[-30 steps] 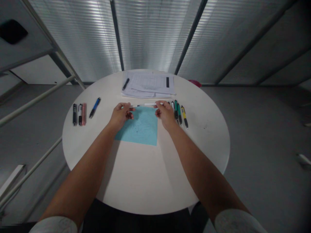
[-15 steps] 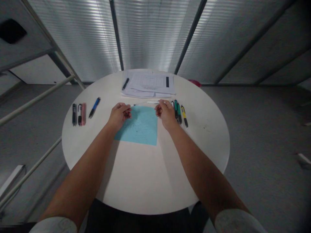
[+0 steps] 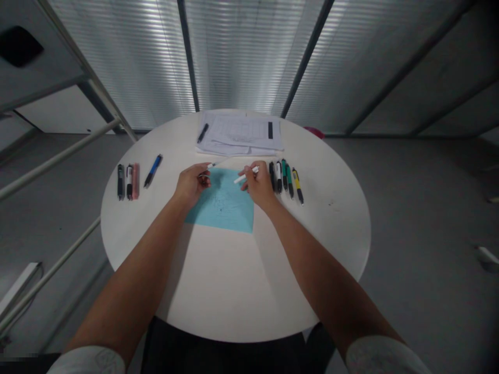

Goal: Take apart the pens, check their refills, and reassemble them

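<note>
Two hands (image 3: 191,183) (image 3: 259,186) with white pen pieces (image 3: 244,177)

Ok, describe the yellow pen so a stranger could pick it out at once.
On the round white table, find the light blue sheet. Right of it lies a row of pens; the yellow-and-black pen lies at the outer end, the only yellow one.

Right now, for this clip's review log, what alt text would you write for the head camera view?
A person's left hand pinches a slim white pen piece and their right hand a thicker white pen piece, over a light blue sheet on a round white table. Rows of pens lie beside the hands, with papers beyond.
</note>
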A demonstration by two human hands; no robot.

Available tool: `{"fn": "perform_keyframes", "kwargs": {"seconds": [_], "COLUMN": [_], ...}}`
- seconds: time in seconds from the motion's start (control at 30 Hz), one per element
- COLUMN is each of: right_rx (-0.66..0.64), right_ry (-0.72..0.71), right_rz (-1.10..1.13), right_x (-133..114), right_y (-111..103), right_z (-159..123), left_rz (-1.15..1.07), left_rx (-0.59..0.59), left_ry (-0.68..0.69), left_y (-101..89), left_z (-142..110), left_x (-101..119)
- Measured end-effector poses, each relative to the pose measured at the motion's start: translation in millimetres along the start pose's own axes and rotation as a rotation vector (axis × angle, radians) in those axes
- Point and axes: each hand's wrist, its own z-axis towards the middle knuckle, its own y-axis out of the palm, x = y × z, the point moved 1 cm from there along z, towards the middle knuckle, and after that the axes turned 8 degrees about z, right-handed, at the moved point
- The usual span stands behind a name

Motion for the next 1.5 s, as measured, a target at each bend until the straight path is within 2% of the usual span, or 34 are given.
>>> {"fn": "perform_keyframes", "kwargs": {"seconds": [0.17,0.27,0.5,0.6,0.73,0.87,0.97,1.07,1.23,1.4,1.5], "right_rx": [0.069,0.065,-0.12,-0.111,-0.026,-0.11,-0.165,-0.157,-0.072,-0.169,-0.171], "right_ry": [-0.146,-0.214,-0.204,-0.216,-0.251,-0.304,-0.274,-0.224,-0.254,-0.247,-0.22], "right_rz": [-0.114,-0.206,-0.355,-0.335,-0.282,-0.413,-0.532,-0.624,-0.49,-0.468,-0.473], "right_x": [-11.4,-17.4,-12.7,-9.0,-3.9,-1.6,-1.7,-1.4,-1.8,-5.9,-7.0], "right_y": [-2.5,-2.6,0.3,-0.2,-2.7,-2.3,-1.2,-1.2,-2.1,-0.3,-0.2], "right_z": [-7.3,-10.7,-10.8,-7.1,-0.5,1.5,-0.2,-1.3,-1.6,-2.4,-1.9], "left_rz": [0.014,0.015,0.038,0.043,0.03,0.024,0.035,0.057,0.132,0.279,0.283], "left_rx": [-0.005,0.001,-0.018,-0.021,-0.016,-0.029,-0.026,-0.03,-0.038,-0.087,-0.086], "left_ry": [0.009,0.005,0.021,0.019,0.027,0.03,0.032,0.04,0.082,0.162,0.176], "left_y": [0.0,0.3,0.6,0.0,-1.7,-2.2,-1.5,0.0,3.3,4.9,4.0], "left_z": [0.8,0.5,0.1,0.4,2.1,2.9,1.4,-0.9,-2.9,-1.5,0.3], "left_x": [-0.8,-0.8,-0.7,-0.8,-2.3,-3.5,-2.5,-1.1,-2.8,-8.1,-10.2]}}
